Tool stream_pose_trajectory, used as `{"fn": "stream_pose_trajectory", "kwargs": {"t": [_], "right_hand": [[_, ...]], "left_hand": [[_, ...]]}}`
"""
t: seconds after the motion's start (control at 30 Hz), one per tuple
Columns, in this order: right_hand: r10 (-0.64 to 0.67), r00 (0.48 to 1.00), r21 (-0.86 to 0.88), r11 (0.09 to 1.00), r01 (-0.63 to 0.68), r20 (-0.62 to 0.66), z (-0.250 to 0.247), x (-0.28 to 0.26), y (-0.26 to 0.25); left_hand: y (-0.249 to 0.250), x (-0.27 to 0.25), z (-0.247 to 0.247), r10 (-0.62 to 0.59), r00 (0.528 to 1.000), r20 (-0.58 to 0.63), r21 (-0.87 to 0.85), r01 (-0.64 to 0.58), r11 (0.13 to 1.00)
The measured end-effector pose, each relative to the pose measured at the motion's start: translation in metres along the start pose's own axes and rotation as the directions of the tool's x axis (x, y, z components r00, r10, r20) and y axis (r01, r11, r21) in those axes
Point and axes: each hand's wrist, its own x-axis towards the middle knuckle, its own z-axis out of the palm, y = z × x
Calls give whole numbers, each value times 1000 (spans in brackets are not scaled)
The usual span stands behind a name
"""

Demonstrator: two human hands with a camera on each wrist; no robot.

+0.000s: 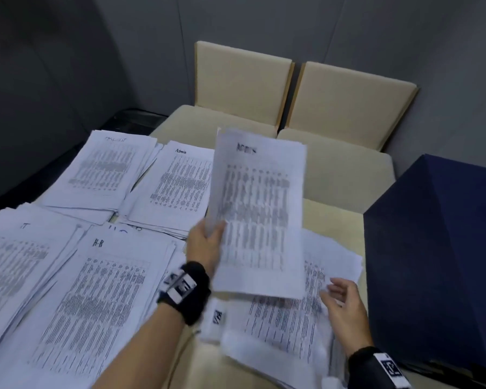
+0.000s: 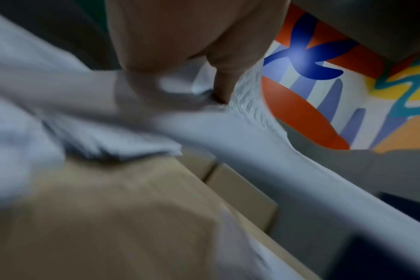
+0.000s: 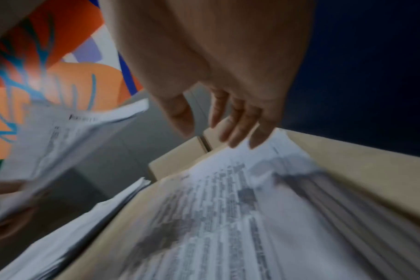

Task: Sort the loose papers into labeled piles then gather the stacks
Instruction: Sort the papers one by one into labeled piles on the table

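Observation:
My left hand (image 1: 208, 242) pinches the left edge of a printed sheet (image 1: 260, 209) and holds it lifted above the table; its heading is blurred. In the left wrist view the thumb (image 2: 222, 83) presses on that sheet (image 2: 252, 144). My right hand (image 1: 344, 304) hovers with fingers spread and relaxed over the unsorted paper heap (image 1: 289, 321) at the near right, holding nothing; the fingertips (image 3: 235, 140) sit just above the heap (image 3: 240, 217). Sorted piles lie to the left: one headed H-R (image 1: 96, 299), one headed Admin (image 1: 174, 189), another at far left (image 1: 14, 256) and one at the back (image 1: 104, 167).
The pale wooden table (image 1: 334, 217) shows bare between the piles and a dark blue box (image 1: 438, 256) at the right. Two cream chairs (image 1: 292, 94) stand behind the table. Grey walls close the room. A small white tag (image 1: 216, 318) lies near my left wrist.

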Motion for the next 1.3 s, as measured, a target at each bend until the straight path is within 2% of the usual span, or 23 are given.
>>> {"fn": "stream_pose_trajectory", "kwargs": {"t": [0.1,0.2,0.3,0.37,0.47,0.57,0.63,0.7,0.73,0.77,0.87,0.93,1.0,1.07,1.17,1.23,1.3], "right_hand": [[145,985,-143,977,-157,-89,-4,15,20],[248,960,-276,921,-274,-126,-2,28,35],[257,945,-351,882,-315,-201,7,36,42],[236,938,-365,875,-319,-253,11,38,42],[274,925,-405,839,-363,-262,11,41,38],[332,914,-440,802,-404,-235,9,47,39],[345,915,-450,796,-404,-212,9,50,37],[345,914,-419,812,-405,-215,9,49,32],[338,914,-401,823,-403,-226,9,49,30],[320,917,-387,835,-391,-237,9,47,27],[244,935,-341,882,-324,-257,5,42,21],[201,948,-344,897,-280,-247,-2,38,22],[188,950,-321,909,-264,-250,-8,32,23],[187,940,-285,920,-269,-286,-13,23,22],[181,924,-232,935,-268,-338,-20,5,18],[185,930,-179,951,-250,-317,-23,-8,17],[203,946,-100,967,-234,-253,-26,-19,19]], "left_hand": [[8,78,-33,-5,998,-65,151,15,988],[20,145,-70,-46,992,-119,373,87,924],[20,195,-96,-100,989,-105,588,143,796],[12,221,-106,-94,991,-96,740,134,659],[-9,244,-115,-105,989,-105,869,142,474],[-27,247,-116,-144,960,-238,869,277,411],[-31,246,-109,-81,924,-374,863,379,332],[-23,239,-94,12,914,-406,883,389,262],[-21,232,-86,61,922,-382,896,353,267],[-19,221,-76,112,933,-341,904,293,310],[-23,169,-39,192,970,-150,822,14,570],[-27,119,-9,151,989,-8,701,-102,705],[-34,69,19,47,992,116,649,-111,753],[-44,29,39,-72,980,186,683,-76,726],[-60,-6,51,-208,945,254,801,-85,592],[-60,-14,51,-214,931,297,839,-147,524],[-57,-17,47,-165,926,338,861,-234,452]]}}
